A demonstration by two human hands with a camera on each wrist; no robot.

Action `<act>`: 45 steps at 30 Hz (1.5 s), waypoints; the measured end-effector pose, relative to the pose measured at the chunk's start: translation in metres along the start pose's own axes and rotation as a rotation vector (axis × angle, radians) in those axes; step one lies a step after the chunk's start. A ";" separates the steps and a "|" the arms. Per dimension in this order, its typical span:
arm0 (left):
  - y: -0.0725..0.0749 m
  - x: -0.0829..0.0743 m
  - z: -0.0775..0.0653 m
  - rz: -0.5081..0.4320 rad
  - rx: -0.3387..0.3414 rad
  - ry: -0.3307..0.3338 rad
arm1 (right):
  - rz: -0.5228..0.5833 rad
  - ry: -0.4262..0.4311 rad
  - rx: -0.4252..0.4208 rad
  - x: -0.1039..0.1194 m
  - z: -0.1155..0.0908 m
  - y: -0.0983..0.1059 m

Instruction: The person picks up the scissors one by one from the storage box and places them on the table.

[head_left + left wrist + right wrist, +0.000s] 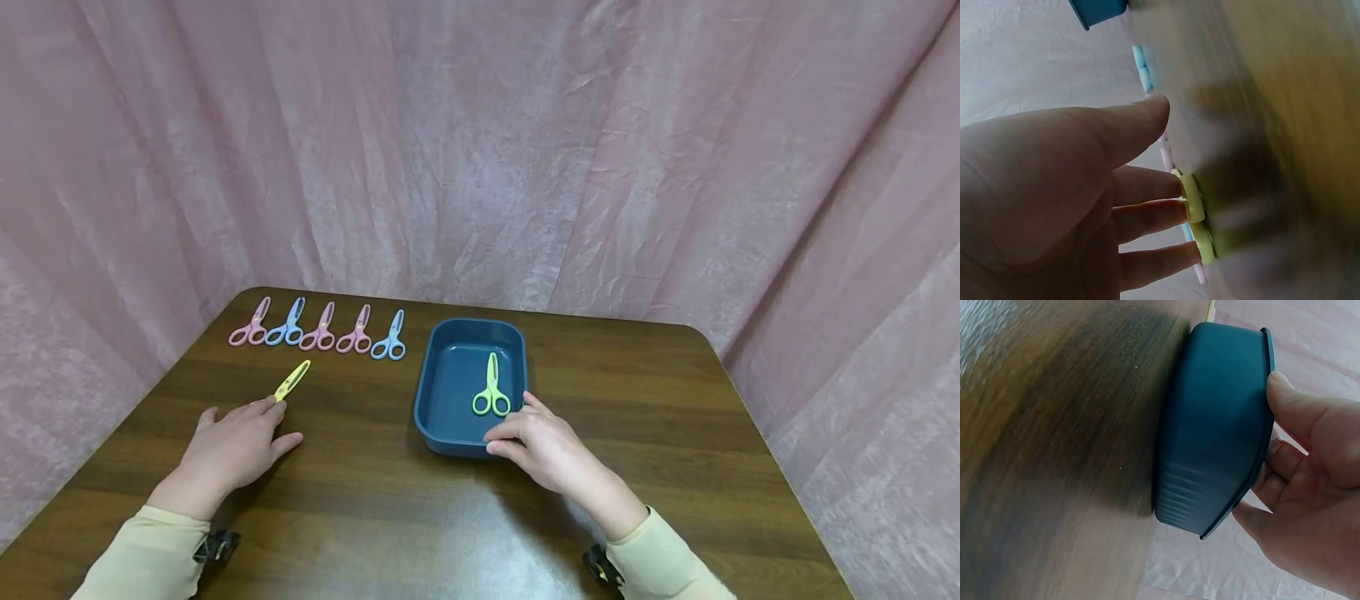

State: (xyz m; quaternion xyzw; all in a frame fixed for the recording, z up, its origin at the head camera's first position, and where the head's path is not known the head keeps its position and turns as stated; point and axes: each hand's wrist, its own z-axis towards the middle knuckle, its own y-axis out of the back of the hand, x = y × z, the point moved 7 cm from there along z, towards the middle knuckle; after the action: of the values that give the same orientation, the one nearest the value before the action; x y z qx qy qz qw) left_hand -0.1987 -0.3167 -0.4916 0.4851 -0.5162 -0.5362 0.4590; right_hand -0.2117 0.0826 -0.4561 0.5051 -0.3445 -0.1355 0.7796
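Note:
My left hand (228, 446) reaches to the yellow scissors (293, 379), fingertips on their finger loops and thumb held apart. In the left wrist view, the fingers are extended against the yellow loops (1192, 199), which stand close over the table. My right hand (543, 446) grips the near right corner of a dark blue tray (423, 387). The right wrist view has the thumb at the rim of the tray (1216, 419), with other fingers bent over the rim. Green scissors (492, 373) lie inside the tray, loops toward me, near the right fingers.
Several pink and blue scissors stand in a row at the table's back left, from pink scissors (261, 312) to blue scissors (396, 325), points away from me. The brown wooden table (637, 400) ends at a pink curtain (487, 150) behind it.

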 end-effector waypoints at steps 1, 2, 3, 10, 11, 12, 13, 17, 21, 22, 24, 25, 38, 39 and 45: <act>0.000 0.003 0.000 0.002 -0.001 0.004 | 0.001 -0.001 0.000 0.000 0.000 0.000; 0.000 0.005 0.000 0.003 -0.001 0.007 | 0.001 0.000 0.000 0.000 0.000 0.000; -0.001 0.008 0.000 0.004 -0.001 0.010 | 0.001 0.000 0.001 0.000 0.000 0.000; -0.003 0.025 0.002 0.007 0.026 0.040 | -0.007 -0.007 0.003 0.000 0.000 0.000; -0.004 0.027 0.002 0.005 0.030 0.045 | -0.008 -0.008 0.003 0.000 0.000 0.000; -0.004 0.029 0.002 0.004 0.034 0.050 | -0.009 -0.007 0.003 0.000 0.000 0.000; -0.004 0.031 0.002 0.004 0.038 0.054 | -0.010 -0.006 0.003 0.000 0.000 0.000; -0.003 0.037 0.002 0.003 0.049 0.064 | -0.010 -0.006 0.003 0.000 0.000 -0.001; -0.003 0.044 0.003 0.002 0.060 0.076 | -0.008 -0.010 0.004 -0.001 0.000 -0.001; -0.003 0.046 0.004 0.000 0.064 0.079 | -0.007 -0.011 0.004 -0.001 0.000 -0.001; -0.004 0.052 0.004 -0.003 0.069 0.088 | -0.005 -0.011 0.004 -0.001 0.000 0.000; -0.005 0.054 0.004 -0.002 0.068 0.091 | -0.004 -0.011 0.006 0.000 0.000 0.000; -0.004 0.080 0.005 -0.011 0.050 0.125 | -0.003 -0.017 0.008 0.000 0.000 0.000; -0.003 0.080 0.005 -0.010 0.051 0.127 | -0.003 -0.020 0.008 0.000 0.000 0.000; 0.001 0.079 0.004 -0.020 0.072 0.138 | -0.002 -0.023 0.006 0.000 0.000 0.001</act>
State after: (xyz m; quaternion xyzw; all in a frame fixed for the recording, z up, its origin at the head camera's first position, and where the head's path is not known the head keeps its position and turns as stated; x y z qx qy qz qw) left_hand -0.2116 -0.3950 -0.4940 0.5421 -0.4974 -0.4872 0.4704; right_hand -0.2122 0.0828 -0.4556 0.5063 -0.3533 -0.1408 0.7739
